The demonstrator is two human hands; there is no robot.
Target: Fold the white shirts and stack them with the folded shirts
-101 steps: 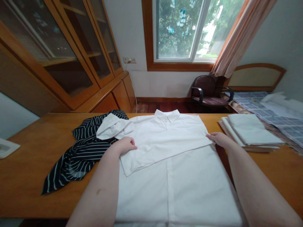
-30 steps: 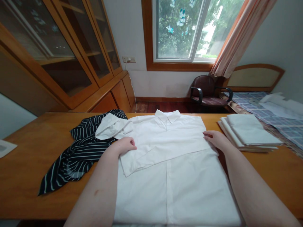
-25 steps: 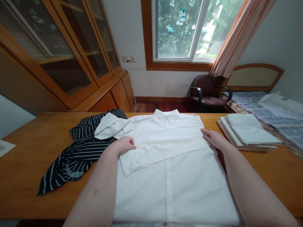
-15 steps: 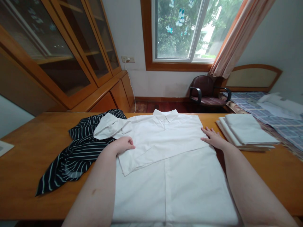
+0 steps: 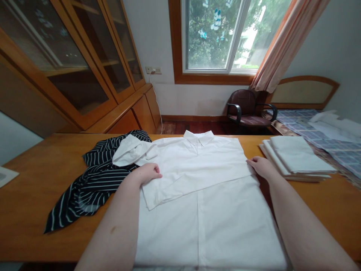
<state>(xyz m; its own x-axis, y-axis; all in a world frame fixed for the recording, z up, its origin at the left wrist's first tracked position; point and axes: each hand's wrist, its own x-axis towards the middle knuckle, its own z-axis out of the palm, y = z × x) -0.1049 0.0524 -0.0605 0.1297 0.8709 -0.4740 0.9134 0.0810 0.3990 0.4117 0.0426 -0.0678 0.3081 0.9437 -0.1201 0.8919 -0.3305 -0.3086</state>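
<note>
Shirt (image 5: 197, 165) held flat on a wooden table (image 5: 42, 177)
The white collared shirt is spread with its collar pointing away and a sleeve folded across. The left hand (image 5: 148, 173) is rested on the fold, fingers curled shut. The right hand (image 5: 261, 166) is placed at the right edge, where its grip cannot be told. A striped garment (image 5: 96, 180) is partly covered by the other sleeve.

— Where are the hands?
— Left hand (image 5: 148, 172) sits left of centre, knuckles up, fingers curled under in a loose fist. Right hand (image 5: 261, 166) is out to the right, palm down, fingers bent.
— And the arms?
— Left forearm (image 5: 118, 226) and right forearm (image 5: 293, 218) are bare, both slanting inward from the near edge.
</note>
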